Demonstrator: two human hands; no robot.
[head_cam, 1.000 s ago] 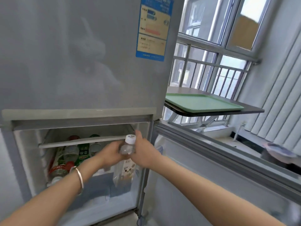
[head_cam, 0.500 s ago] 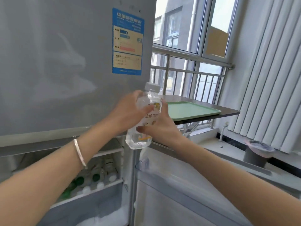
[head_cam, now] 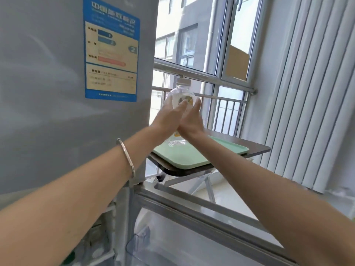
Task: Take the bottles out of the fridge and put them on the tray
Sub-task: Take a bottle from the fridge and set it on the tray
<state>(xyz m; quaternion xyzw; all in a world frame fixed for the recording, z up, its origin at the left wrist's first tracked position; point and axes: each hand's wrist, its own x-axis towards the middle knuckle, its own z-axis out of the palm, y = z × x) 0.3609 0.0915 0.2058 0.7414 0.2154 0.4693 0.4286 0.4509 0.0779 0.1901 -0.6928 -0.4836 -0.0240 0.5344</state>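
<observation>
A clear plastic bottle (head_cam: 181, 93) with a white cap and a yellow label stands upright in the air, held between both hands. My left hand (head_cam: 169, 117) grips its left side and my right hand (head_cam: 192, 120) grips its right side. The bottle's base hangs just over the near left part of the pale green tray (head_cam: 221, 148), which lies on a dark folding table (head_cam: 257, 150) by the window. The grey fridge (head_cam: 57, 93) fills the left of the view, and its lower compartment is mostly out of sight.
The open lower fridge door (head_cam: 192, 217) juts out below my arms, with a clear door shelf (head_cam: 142, 244). A window with a metal railing (head_cam: 221, 77) stands behind the table. White vertical blinds (head_cam: 307, 93) hang at the right.
Both hands have lifted the bottle out of the fridge's lower compartment and carried it up and right, to above the tray. My view has swung from the fridge toward the table.
</observation>
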